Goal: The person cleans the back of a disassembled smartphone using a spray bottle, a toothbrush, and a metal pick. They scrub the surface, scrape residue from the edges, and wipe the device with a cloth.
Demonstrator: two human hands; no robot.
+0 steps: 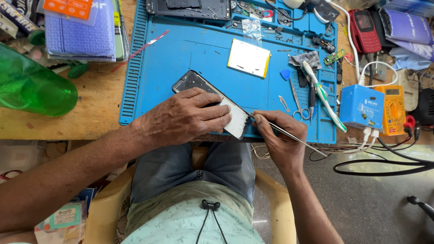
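An opened black phone lies tilted on the blue work mat, its white inner panel showing at the near end. My left hand lies flat on the phone and presses it down. My right hand pinches thin metal tweezers, whose tip touches the phone's near right edge.
On the mat lie a white and yellow battery, scissors, a toothbrush, a blue pick and small parts. A green bottle lies left, a blue box, an orange multimeter and a red phone right.
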